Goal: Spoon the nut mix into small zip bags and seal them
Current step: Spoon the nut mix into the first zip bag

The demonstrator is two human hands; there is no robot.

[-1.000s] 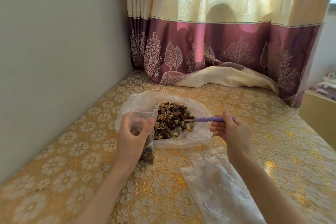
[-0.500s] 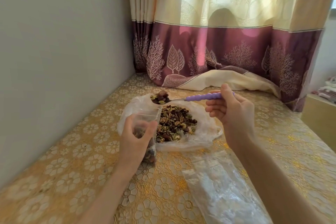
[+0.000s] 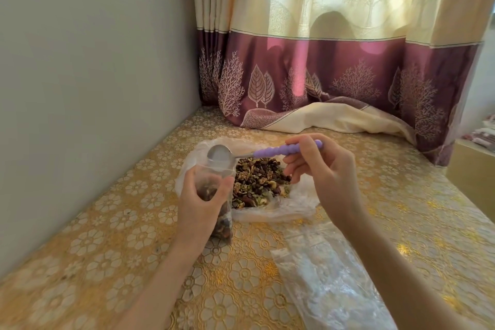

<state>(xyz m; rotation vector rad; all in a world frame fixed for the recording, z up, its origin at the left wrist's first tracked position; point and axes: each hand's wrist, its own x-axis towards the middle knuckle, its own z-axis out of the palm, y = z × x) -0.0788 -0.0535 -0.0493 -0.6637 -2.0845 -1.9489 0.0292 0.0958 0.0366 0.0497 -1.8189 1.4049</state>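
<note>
My left hand (image 3: 202, 202) grips a small clear zip bag (image 3: 214, 185), upright and partly filled with nuts, its mouth held open. My right hand (image 3: 321, 169) pinches the purple beaded handle of a spoon (image 3: 284, 150). The spoon's metal bowl (image 3: 220, 156) is tipped on its side at the bag's mouth, and its visible face is bare. Behind the bag lies the nut mix (image 3: 259, 182), a dark heap on an opened clear plastic bag (image 3: 294, 203).
A pile of clear empty bags (image 3: 329, 276) lies at the front right of the gold flowered tabletop (image 3: 120, 249). A grey wall runs along the left. A purple and cream curtain (image 3: 321, 75) drapes onto the table at the back.
The spoon dipped into the heap, rose loaded with nuts, then moved left to the small bag's mouth and tipped over. My left hand kept holding the bag.
</note>
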